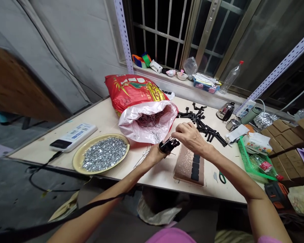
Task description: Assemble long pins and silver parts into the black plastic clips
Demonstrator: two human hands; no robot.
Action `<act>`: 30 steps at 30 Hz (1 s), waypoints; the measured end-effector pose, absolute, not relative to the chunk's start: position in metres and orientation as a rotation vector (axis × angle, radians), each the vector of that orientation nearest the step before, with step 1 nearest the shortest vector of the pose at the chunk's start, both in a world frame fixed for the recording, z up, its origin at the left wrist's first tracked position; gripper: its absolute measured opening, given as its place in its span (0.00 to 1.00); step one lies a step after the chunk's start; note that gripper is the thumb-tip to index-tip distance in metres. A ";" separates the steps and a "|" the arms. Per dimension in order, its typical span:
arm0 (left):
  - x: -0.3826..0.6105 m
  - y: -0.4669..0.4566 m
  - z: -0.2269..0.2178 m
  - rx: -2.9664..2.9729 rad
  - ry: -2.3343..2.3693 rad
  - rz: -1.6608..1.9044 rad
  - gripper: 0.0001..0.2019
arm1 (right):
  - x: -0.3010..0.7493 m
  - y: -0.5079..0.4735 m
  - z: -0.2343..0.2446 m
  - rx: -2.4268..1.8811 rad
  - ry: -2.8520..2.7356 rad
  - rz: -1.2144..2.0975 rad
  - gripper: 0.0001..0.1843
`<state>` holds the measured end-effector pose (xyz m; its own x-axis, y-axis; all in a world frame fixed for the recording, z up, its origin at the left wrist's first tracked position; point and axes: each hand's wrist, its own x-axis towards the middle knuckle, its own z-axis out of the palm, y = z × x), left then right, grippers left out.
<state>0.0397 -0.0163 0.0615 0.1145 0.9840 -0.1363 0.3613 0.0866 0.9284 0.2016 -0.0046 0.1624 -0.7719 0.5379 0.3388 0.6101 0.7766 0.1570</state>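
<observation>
My left hand (155, 155) is closed around a black plastic part (169, 145), held just above the table in front of the bag's mouth. Fingers curled in a pinch, my right hand (191, 136) meets the top of that part; whatever is between the fingertips is too small to make out. Beside my left hand, several thin metal pins (142, 158) lie on the table. Behind the hands a red bag (131, 91) lies on its side, its white mouth facing me, with many thin pins (152, 119) inside. Below my right hand is a brown block (183, 165) with black square pads (196, 167).
A yellow plate (76, 162) of small metal pieces (103, 153) sits left, near a white device (74, 136). More black plastic parts (205, 128) are scattered behind my right hand. At right are green-handled scissors (222, 178), a green basket (243, 158) and stacked cardboard boxes (288, 141).
</observation>
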 end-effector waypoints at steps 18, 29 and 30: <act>0.045 -0.013 0.085 0.836 0.934 1.041 0.26 | 0.202 -0.018 0.094 -1.272 -1.529 1.299 0.27; 0.043 -0.004 0.070 1.039 1.086 1.024 0.32 | 0.163 -0.016 0.063 -1.058 -1.069 1.524 0.25; 0.043 -0.001 0.068 1.075 1.143 1.048 0.30 | 0.162 -0.017 0.062 -1.059 -1.116 1.467 0.24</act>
